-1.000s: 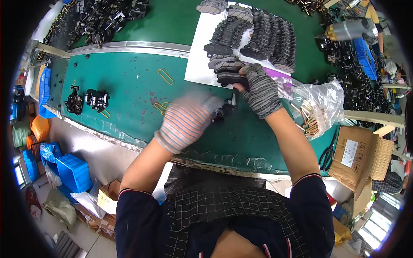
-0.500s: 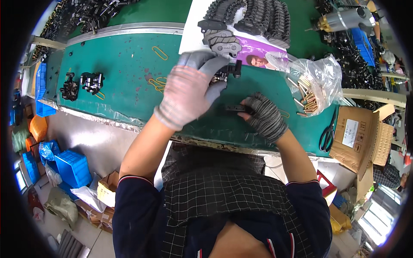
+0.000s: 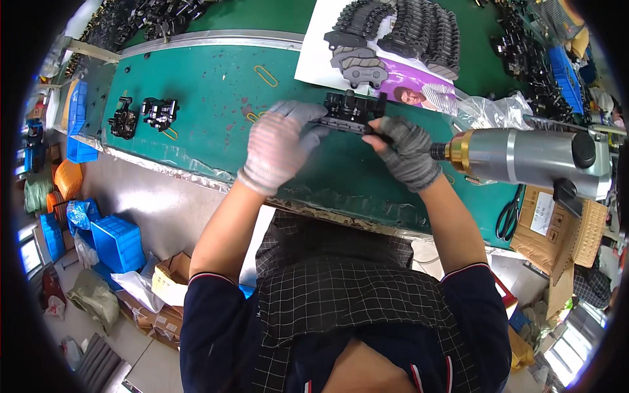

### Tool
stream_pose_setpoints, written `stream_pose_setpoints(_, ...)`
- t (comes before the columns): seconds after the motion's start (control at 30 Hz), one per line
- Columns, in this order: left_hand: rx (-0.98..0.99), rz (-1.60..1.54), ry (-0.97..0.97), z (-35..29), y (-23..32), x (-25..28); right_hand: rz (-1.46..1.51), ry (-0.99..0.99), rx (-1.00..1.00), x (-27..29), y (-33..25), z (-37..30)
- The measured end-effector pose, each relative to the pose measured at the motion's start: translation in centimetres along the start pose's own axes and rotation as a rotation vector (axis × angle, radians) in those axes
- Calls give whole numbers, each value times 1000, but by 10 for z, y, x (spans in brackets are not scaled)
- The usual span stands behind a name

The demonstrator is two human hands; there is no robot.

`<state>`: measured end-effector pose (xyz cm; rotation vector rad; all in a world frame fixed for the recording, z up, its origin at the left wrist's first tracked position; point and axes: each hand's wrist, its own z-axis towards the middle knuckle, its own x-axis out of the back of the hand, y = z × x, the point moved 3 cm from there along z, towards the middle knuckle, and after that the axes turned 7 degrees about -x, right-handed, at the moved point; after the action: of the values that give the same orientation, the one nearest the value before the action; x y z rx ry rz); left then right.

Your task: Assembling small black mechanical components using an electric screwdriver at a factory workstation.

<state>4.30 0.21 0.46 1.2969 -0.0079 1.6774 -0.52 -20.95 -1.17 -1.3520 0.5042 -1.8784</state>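
Observation:
Between my hands, above the green worktable point(image 3: 203, 131), is a dark bar-shaped part point(image 3: 344, 124) with holes along its side. My right hand point(image 3: 409, 154), in a dark grey striped glove with bare fingertips, is closed on its right end. My left hand point(image 3: 278, 147), in a pale knit glove with grey fingers, has its thumb and fingers bent around the left end; its exact grip is blurred. A black caliper-like metal assembly point(image 3: 350, 101) sits right behind the bar; whether they touch cannot be told.
A silver power driver point(image 3: 524, 156) hangs close to the right of my right hand. Rows of brake pads point(image 3: 419, 36) lie on a white sheet behind. Two black assemblies point(image 3: 159, 113) stand at left. Clear bag point(image 3: 495, 111), scissors point(image 3: 508, 213) and cardboard box point(image 3: 544, 229) are at right.
My right hand has raised the bar-shaped part away from me to the black assembly. My left hand has drawn slightly back toward me. The power driver now appears lower and closer.

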Motion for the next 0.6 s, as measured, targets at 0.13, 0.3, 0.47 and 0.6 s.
stream_pose_setpoints(0.13,10,-104,-100,-3,-11,-7,-67,-47,-40,-10,12,10)
stream_pose_setpoints(0.3,-33,-100,-6,-3,-16,-11,-92,-76,47,-7,9,15)
stream_pose_setpoints(0.47,115,-200,-49,8,-25,-10,-61,-66,-40,-3,12,16)
stream_pose_setpoints(0.6,155,-225,-108,7,-27,-12,-97,-85,29,-10,19,16)
